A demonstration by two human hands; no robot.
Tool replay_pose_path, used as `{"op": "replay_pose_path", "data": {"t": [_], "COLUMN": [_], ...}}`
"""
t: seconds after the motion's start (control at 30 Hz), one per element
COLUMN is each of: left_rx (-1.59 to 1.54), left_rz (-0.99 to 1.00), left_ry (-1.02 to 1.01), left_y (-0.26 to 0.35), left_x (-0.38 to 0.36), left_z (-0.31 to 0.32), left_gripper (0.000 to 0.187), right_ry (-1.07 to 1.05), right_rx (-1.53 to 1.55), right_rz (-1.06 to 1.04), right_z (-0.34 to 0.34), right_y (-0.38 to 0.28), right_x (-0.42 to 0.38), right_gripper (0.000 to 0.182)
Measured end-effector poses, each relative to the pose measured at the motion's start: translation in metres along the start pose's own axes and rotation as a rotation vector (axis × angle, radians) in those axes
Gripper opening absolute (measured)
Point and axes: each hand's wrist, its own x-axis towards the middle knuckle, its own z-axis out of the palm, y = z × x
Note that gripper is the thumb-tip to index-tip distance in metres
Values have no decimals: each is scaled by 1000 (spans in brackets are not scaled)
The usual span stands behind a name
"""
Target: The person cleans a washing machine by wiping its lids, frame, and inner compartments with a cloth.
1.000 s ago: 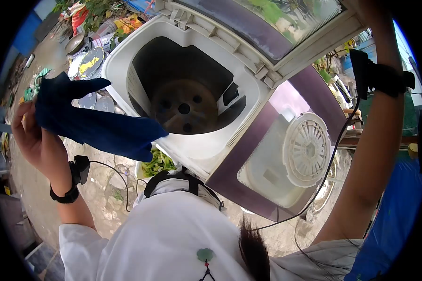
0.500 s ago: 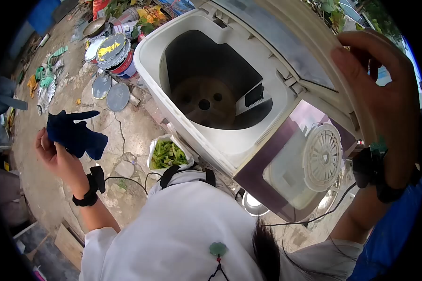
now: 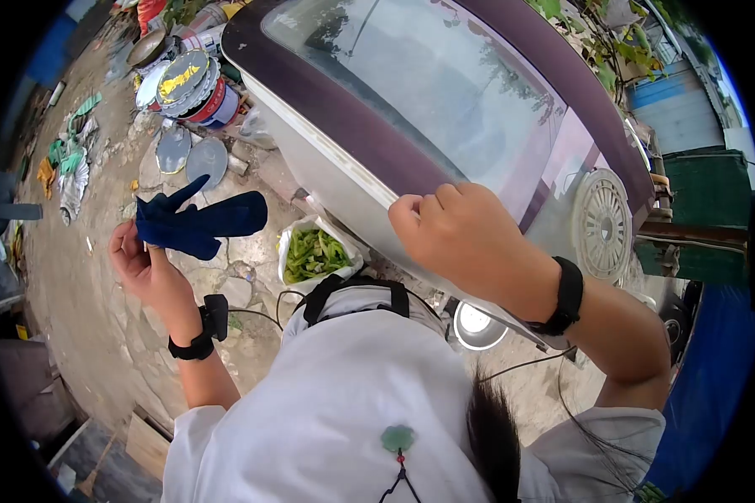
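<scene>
**Lid down on the washing machine, dark blue cloth held to the side**

The right hand [image 3: 457,239] rests on the front edge of the washing machine lid [image 3: 411,92]. The fingers are curled into a loose fist and the knuckles press on the dark purple frame of the lid, so the hand does not grip anything. The lid lies flat and covers the wash tub. It has a clear window in the middle, which reflects sky and leaves. A black band [image 3: 566,298] sits on the right wrist.

The left hand [image 3: 143,264] is well apart from the machine, out over the ground on the person's left side. It holds a dark blue cloth [image 3: 197,222] between the thumb and the fingers. The cloth sticks out to the right of the hand, and one narrow end points up. A black band with a small box [image 3: 201,331] is on the left wrist, and a thin cable runs from it toward the body.

To the right of the lid is a second compartment with a white round cover [image 3: 604,226]. Just beside the front of the machine, on the cracked ground, stands a white bag of green vegetables [image 3: 315,251]. Further away, near the far corner of the machine, lie round metal lids and paint tins [image 3: 184,84].
</scene>
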Motion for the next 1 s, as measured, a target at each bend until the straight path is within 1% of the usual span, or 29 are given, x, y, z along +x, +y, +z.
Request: {"op": "replay_pose_path", "data": {"t": [0.13, 0.23, 0.33, 0.37, 0.4, 0.47, 0.5, 0.53, 0.57, 0.6, 0.63, 0.7, 0.77, 0.83, 0.87, 1.0], "left_rx": [-75, -13, 8, 7, -3, -3, -47, -81, -97, -100, -95, -136, -158, -198, -220, -243], "left_rz": [-31, -11, -25, -33, -46, -58, -89, -118, -99, -75, -49, -44, -60, -79, -88, -85], "left_ry": [-91, -151, -203, -211, -224, -266, -294, -314, -361, -399, -434, -537, -627, -677, -699, -689], "left_y": [8, 3, 0, 0, -1, 0, -3, -6, -6, -5, -3, 1, 3, 16, 23, 35], "left_x": [-9, -17, -22, -24, -28, -37, -43, -47, -53, -59, -64, -71, -77, -82, -85, -99], "left_z": [8, 6, 1, 2, 4, 11, 14, 18, 26, 33, 38, 53, 65, 77, 85, 105], "left_gripper": [27, 28, 28, 27, 26, 22, 22, 22, 22, 23, 23, 25, 27, 27, 27, 31], "right_ry": [-8, -46, -86, -156, -78, 2, 85, 97, 117, 161, 184, 88, -50, -84, -99, -249], "right_rx": [-56, -16, 147, 94, 206, 301, 354, 316, 286, 193, 146, 22, 2, -3, -8, -31], "right_rz": [23, 81, 162, 172, 244, 323, 413, 534, 641, 747, 911, 1135, 1157, 1049, 993, 901], "right_z": [26, 53, 46, 30, 21, 5, 0, -5, -10, -8, -10, 0, 2, 8, 12, 23], "right_y": [-15, -26, -34, -42, -50, -61, -65, -62, -59, -47, -36, -8, 14, 22, 25, 30], "right_x": [5, 1, -5, -9, -17, -40, -55, -71, -89, -113, -134, -193, -240, -271, -279, -289], "right_gripper": [18, 16, 16, 16, 20, 21, 22, 21, 20, 17, 16, 17, 24, 26, 28, 28]}}
